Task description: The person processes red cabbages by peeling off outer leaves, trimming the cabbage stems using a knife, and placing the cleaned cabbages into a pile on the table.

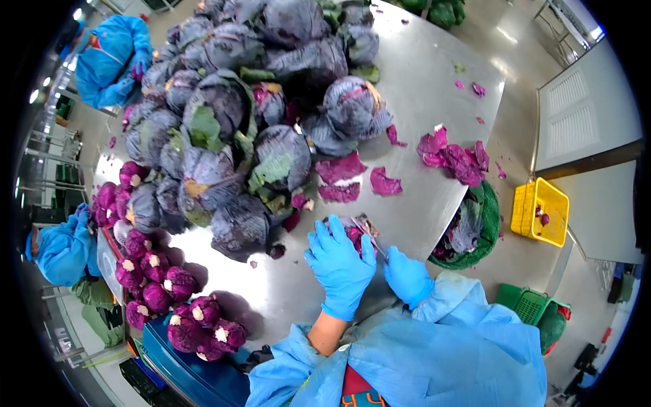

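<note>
Slippage looks like the chief danger. At the centre of the view, the left hand (341,268) lies over a partly hidden red cabbage (355,233) on the steel table (288,292), its fingers spread and its thumb toward 2 o'clock. The right hand (408,277), at about 4 o'clock from the cabbage, is curled round what seems to be a knife (377,249), its slim blade just beside that thumb. If the round head turned under the flat palm, or the blade skidded on waxy leaf, the edge could meet the left thumb or forefinger; a thin glove would probably do little to stop it. How firmly the palm presses cannot be told.

Toward 11 o'clock rises a heap of untrimmed cabbages (224,108). One head (356,107), near 12 o'clock, perches on the heap's outer side, so a knock or a pull at a neighbour might send it rolling toward the hands. Trimmed heads (207,310) at 8 o'clock crowd the table's near edge, where a bump could tip one off. Torn leaves (461,159) at 2 o'clock lie close to the rim above a green mesh-lined basket (483,230); swept carelessly, they could miss it and make the floor slick.
</note>
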`<action>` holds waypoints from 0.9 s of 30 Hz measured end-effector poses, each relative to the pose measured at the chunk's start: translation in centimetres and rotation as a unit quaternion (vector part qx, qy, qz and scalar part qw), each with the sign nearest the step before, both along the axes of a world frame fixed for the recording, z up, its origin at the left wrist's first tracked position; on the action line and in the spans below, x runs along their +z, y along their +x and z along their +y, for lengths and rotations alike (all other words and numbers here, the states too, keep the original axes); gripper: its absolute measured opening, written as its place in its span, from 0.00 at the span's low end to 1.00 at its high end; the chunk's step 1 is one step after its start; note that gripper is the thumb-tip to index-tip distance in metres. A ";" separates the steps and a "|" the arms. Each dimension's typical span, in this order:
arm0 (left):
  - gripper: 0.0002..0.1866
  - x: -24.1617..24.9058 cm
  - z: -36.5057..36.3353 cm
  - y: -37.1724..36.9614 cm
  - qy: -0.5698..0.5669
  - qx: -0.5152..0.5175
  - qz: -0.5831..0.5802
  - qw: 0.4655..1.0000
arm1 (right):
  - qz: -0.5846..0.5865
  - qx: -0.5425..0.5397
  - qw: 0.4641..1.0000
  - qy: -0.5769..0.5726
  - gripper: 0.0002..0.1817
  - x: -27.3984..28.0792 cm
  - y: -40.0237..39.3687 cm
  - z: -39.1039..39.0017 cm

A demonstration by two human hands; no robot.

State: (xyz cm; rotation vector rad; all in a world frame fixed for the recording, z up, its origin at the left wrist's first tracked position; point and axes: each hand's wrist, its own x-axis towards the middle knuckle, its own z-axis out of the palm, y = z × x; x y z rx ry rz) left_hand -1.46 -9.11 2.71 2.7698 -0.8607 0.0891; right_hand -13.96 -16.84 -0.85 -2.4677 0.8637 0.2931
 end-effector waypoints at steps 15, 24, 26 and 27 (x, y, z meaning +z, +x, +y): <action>0.40 -2.8 9.6 2.8 -0.312 0.016 0.185 0.932 | -0.154 -0.319 0.804 0.477 0.10 -5.1 2.6 -2.3; 0.57 -1.6 12.5 0.3 -0.262 0.053 0.163 0.950 | -0.225 0.106 0.962 -0.108 0.32 -0.9 11.9 -2.0; 0.57 -2.1 13.6 0.3 -0.293 0.058 0.193 0.934 | -0.141 0.131 0.975 -0.113 0.30 -2.9 13.4 -3.3; 0.59 -2.1 14.4 0.4 -0.317 0.065 0.225 0.919 | -0.083 0.158 0.978 -0.107 0.28 -2.9 13.8 -4.2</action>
